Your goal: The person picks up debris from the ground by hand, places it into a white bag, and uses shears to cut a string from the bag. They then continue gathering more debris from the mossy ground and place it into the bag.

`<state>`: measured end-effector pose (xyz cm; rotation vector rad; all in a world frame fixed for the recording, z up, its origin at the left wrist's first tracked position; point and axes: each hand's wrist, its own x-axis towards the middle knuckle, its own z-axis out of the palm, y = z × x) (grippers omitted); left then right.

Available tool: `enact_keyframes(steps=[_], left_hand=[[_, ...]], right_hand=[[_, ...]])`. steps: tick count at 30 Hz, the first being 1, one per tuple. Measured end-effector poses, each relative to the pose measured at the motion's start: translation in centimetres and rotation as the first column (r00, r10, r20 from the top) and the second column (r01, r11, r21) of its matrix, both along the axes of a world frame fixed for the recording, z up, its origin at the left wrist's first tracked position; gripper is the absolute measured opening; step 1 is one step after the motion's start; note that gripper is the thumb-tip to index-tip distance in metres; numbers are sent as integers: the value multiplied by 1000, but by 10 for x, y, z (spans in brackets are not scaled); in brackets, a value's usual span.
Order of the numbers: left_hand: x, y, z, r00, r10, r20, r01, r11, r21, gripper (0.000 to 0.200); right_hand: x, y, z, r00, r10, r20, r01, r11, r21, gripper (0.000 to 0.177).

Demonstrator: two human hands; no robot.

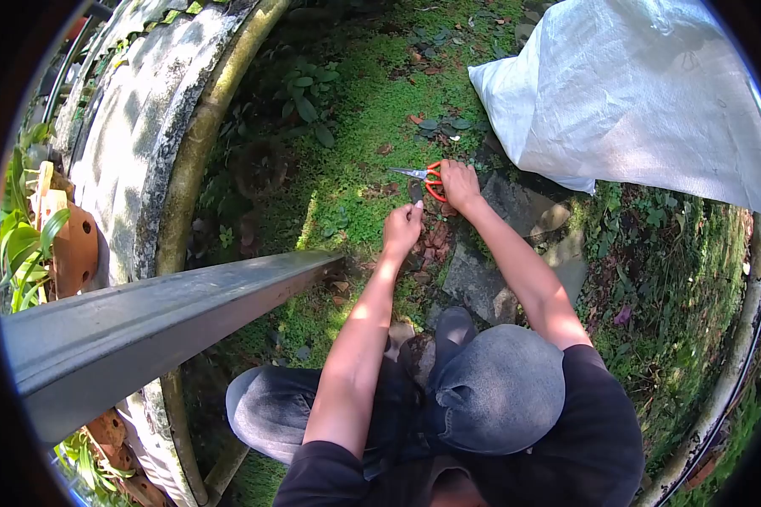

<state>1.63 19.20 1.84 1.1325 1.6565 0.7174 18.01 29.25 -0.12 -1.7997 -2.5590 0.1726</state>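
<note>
1. Gripping the orange-handled steel scissors (426, 175), the right hand (459, 184) is closing its fingers through the loops, just left of the lower corner of the white woven plastic sack (634, 93).
2. The blades are pointing away from the sack, their long axis lying nearly level over the green mossy ground (355, 110).
3. The left hand (403, 224) is hovering just below the blades, farther from the sack, with its fingers bunched. Whether it is pinching anything, I cannot tell.
</note>
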Motion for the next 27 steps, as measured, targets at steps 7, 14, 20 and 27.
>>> enact_keyframes(steps=[7,14,20,27], left_hand=[[16,12,-28,986,110,128,-116,992,42,34],[23,15,-18,944,79,319,-18,982,-190,32],[20,14,-11,917,79,391,50,950,-309,38],[19,12,-14,890,101,445,61,940,-335,45]], right_hand=[[4,-5,-1,993,100,60,-101,995,19,18],[-1,-12,23,993,82,85,-56,960,-275,18],[-4,-21,17,995,67,72,-47,965,-259,28],[-6,-41,14,993,-114,-1,111,963,-247,38]])
